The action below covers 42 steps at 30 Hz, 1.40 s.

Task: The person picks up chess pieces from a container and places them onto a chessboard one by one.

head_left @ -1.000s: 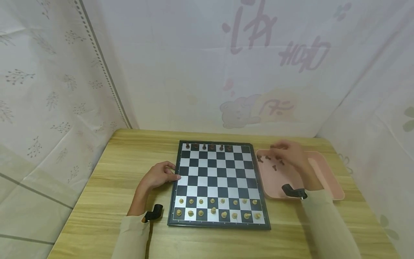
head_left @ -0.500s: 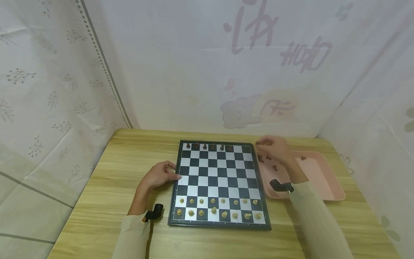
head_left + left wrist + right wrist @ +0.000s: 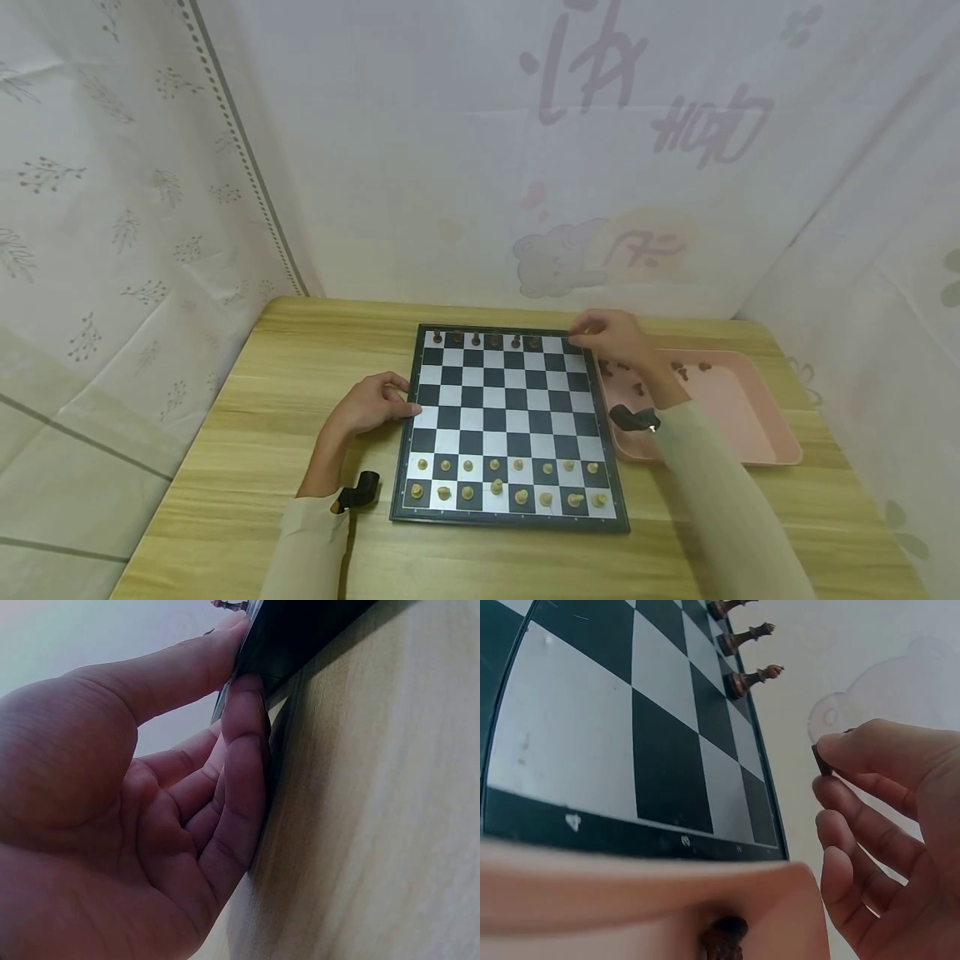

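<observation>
The black and white chessboard (image 3: 502,398) lies on the wooden table. My left hand (image 3: 371,404) grips its left edge, thumb on top and index finger against the side, as the left wrist view shows. At the far right corner my right hand (image 3: 613,337) pinches a dark chess piece (image 3: 822,760) between thumb and index finger, over the corner square. Most of that piece is hidden by the fingers. Several dark chess pieces (image 3: 494,340) stand along the far row, left of this hand. Cream chess pieces (image 3: 493,464) fill the two near rows.
To the board's right sits a pink tray (image 3: 757,454) with several dark chess pieces (image 3: 704,367) lying in it, partly covered by the right forearm. Behind the wooden table (image 3: 322,329) hangs a pale printed cloth (image 3: 420,167).
My right hand has moved left from over the tray to the board's far right corner, carrying the dark chess piece. The left hand has stayed at the board's edge.
</observation>
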Each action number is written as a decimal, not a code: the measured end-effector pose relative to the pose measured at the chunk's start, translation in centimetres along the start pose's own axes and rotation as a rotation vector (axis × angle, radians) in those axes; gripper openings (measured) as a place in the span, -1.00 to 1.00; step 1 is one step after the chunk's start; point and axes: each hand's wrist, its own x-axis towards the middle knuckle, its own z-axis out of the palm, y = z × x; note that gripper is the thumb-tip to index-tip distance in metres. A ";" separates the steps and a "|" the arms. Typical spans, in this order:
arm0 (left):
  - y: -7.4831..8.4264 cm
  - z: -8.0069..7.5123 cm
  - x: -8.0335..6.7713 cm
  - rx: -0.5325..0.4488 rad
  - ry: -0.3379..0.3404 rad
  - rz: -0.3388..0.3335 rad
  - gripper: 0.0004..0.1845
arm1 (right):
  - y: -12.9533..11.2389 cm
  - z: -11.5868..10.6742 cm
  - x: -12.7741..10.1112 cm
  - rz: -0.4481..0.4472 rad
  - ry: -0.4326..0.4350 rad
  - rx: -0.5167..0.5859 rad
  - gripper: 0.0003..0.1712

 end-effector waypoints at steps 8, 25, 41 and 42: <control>0.0 0.0 -0.1 0.002 0.001 -0.003 -0.52 | -0.2 1.2 1.4 -0.037 -0.038 0.005 -0.88; 0.1 0.0 0.0 0.001 0.003 -0.016 -0.52 | -0.6 2.4 2.0 -0.044 -0.101 -0.004 -0.90; 0.1 0.0 -0.1 0.016 0.005 -0.012 -0.53 | 1.5 0.9 0.6 0.023 -0.023 0.032 -0.58; 0.1 0.0 -0.1 0.015 0.006 -0.013 -0.53 | 1.6 0.7 0.3 0.027 -0.015 0.033 -0.58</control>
